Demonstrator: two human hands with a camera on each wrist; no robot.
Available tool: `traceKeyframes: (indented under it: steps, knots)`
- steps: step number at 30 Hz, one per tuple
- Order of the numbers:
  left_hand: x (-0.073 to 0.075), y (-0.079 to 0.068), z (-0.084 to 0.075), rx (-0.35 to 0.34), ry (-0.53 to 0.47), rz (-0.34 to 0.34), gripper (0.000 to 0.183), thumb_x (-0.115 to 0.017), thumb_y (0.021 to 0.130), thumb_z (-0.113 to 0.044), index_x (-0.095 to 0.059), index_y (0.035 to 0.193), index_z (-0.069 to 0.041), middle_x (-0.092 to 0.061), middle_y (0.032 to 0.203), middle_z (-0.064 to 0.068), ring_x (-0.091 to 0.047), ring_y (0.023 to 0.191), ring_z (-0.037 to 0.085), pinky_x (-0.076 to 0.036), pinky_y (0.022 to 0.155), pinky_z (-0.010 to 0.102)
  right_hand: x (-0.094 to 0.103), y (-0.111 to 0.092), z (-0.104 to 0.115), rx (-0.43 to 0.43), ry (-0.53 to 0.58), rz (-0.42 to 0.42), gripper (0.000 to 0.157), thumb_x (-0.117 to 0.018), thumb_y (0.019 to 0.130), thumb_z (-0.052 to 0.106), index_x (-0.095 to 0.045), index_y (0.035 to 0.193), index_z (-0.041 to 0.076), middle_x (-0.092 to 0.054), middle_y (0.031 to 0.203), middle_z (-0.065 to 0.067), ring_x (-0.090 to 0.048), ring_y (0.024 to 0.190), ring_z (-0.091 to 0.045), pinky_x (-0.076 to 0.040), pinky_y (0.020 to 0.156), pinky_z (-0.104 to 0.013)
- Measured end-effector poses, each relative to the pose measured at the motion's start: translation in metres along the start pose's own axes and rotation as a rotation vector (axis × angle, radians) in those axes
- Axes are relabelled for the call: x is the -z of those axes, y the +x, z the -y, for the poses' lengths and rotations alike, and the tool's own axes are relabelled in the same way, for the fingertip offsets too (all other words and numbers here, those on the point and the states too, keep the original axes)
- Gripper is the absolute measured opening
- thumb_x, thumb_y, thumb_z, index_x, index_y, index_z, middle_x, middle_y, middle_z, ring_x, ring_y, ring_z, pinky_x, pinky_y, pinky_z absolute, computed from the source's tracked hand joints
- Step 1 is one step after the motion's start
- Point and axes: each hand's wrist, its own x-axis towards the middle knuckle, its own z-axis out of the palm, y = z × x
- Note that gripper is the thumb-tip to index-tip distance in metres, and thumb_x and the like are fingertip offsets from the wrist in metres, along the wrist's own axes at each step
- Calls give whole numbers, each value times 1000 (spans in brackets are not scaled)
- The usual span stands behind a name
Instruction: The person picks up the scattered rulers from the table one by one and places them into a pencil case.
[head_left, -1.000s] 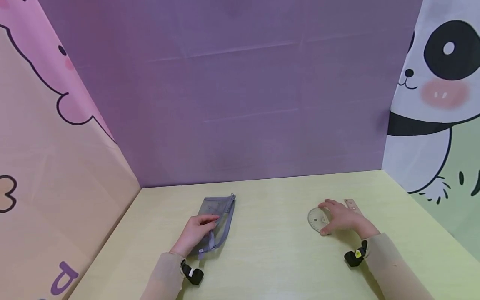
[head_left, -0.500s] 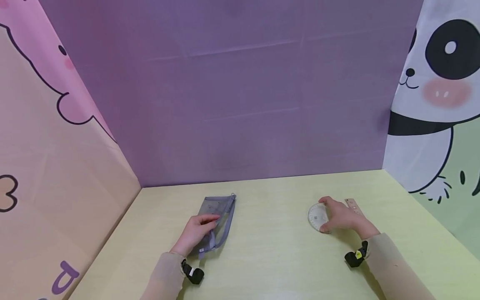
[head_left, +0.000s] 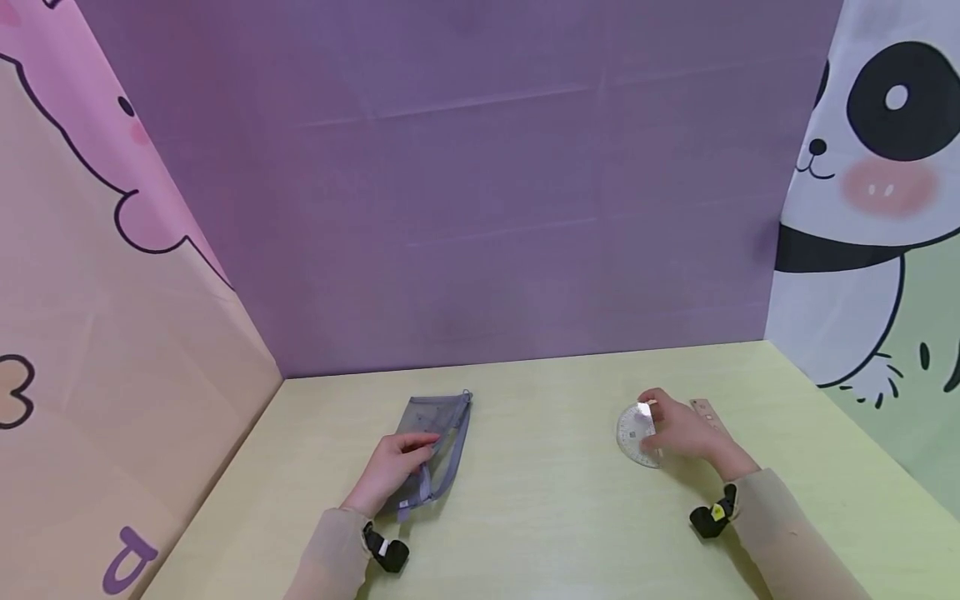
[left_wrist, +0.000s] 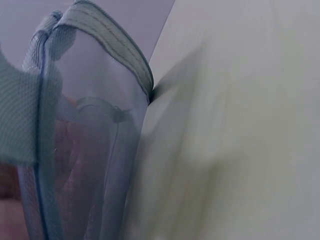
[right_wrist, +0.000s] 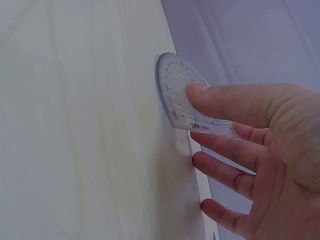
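Left hand (head_left: pixel 390 468) is pinching the edge of the bag (head_left: pixel 429 412), which is resting on the left part of the counter (head_left: pixel 540 508). Over on the right, the right hand (head_left: pixel 686 435) is pinching the protractor (head_left: pixel 632 434) and holding it at a tilt, while a ruler (head_left: pixel 705 410) is lying just beside that hand, partly hidden behind it.
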Motion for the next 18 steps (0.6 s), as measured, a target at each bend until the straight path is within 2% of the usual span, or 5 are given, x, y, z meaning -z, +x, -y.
traceKeyframes:
  steps: [3,9,15,18]
  knots:
    - [0,-2,-2,-1,3,-3,26,-59,91,-2,-68,115,5,-68,110,15,-57,79,17,-48,71,33,0,0,0,-24,15,-10,60,-77,78,6,-42,125,-3,-57,118,-28,-58,99,-36,-47,84,-49]
    - [-4,3,7,17,8,-22,26,-59,92,-2,-68,116,4,-68,110,14,-56,78,17,-48,70,32,1,2,-3,-36,85,-10,54,-73,81,4,-43,125,-1,-61,113,-21,-60,96,-30,-48,79,-42]
    - [-2,2,5,7,-1,-11,26,-59,91,-2,-68,115,5,-68,111,14,-57,81,18,-48,70,32,0,4,-8,-32,287,-8,51,-65,84,-3,-38,127,-4,-63,102,-16,-61,71,-25,-51,60,-33]
    - [-1,0,2,2,-6,-3,26,-60,91,-2,-68,115,5,-68,111,14,-57,81,18,-48,70,32,0,2,-7,-51,348,-11,49,-62,86,-3,-37,128,-4,-64,101,-16,-64,69,-25,-53,59,-34]
